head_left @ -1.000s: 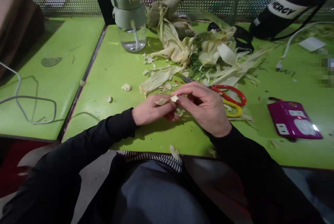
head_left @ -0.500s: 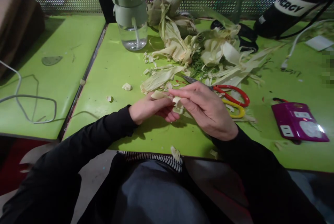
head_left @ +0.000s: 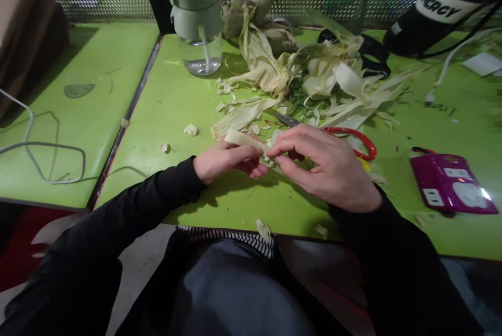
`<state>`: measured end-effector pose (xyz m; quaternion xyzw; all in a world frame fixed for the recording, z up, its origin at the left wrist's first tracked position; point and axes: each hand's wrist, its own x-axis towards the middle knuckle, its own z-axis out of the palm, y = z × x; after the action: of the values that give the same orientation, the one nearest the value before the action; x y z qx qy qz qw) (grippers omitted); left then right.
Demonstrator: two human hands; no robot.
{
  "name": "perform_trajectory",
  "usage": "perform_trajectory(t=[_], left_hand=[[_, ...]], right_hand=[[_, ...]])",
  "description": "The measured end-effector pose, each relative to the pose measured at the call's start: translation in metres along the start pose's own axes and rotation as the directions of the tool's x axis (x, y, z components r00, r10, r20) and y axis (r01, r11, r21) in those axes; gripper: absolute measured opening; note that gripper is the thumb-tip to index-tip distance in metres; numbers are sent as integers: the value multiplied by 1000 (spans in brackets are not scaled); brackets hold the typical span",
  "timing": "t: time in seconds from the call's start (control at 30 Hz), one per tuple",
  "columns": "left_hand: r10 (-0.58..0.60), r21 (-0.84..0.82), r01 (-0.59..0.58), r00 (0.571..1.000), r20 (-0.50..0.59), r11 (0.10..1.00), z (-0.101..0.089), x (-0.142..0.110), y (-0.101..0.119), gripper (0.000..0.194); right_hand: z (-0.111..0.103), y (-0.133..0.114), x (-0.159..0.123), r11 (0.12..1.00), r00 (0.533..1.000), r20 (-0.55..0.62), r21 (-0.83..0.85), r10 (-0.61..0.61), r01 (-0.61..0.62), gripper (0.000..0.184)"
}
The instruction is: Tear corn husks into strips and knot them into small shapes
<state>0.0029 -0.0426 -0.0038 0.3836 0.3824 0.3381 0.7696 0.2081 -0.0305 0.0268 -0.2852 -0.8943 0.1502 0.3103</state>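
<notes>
Both my hands meet low over the green table (head_left: 176, 106), just in front of me. My left hand (head_left: 223, 162) is closed round a pale strip of corn husk (head_left: 245, 140) that sticks out to the upper left. My right hand (head_left: 325, 164) pinches the same strip's other end between thumb and fingers. Small husk scraps lie under my fingers. Red and yellow scissors (head_left: 358, 145) lie right behind my right hand, partly hidden by it.
A heap of corn husks (head_left: 306, 74) spreads across the table's back. A water bottle (head_left: 198, 17) stands at back left, a purple power strip (head_left: 451, 184) at right, a black bottle (head_left: 443, 9) at back right. Grey cable (head_left: 50, 148) loops on the left table.
My right hand has slid right and slightly nearer, now covering more of the scissors. The husk strip has been drawn out longer between my hands. My left hand has barely moved.
</notes>
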Motion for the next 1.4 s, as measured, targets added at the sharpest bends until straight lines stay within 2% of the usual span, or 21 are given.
perform_trajectory(t=[0.17,0.27,0.57,0.73,1.0,1.2,1.4], left_hand=[[120,115,-133,986,118,984,-8,2,-3,14],[146,135,-168,976,163,976,-10,3,-4,19],[41,110,-72,965,259,991,-11,4,-3,27],[52,105,-79,970,239,991,-12,6,-5,24],[73,118,-98,978,196,988,-12,6,-4,21],[87,123,-108,982,167,986,-10,7,-7,19],[90,120,-107,985,144,987,-9,8,-9,19]], right_hand=[[3,-1,-1,999,999,-18,-19,42,-43,14],[1,-2,-1,998,998,7,0,61,-61,11],[-10,1,0,983,976,184,113,121,-143,7],[-6,3,1,994,974,212,58,75,-90,6],[-6,6,0,999,998,42,23,37,-38,11],[-4,5,0,999,996,85,-35,-2,5,13],[-1,4,0,996,990,116,-31,84,-81,15]])
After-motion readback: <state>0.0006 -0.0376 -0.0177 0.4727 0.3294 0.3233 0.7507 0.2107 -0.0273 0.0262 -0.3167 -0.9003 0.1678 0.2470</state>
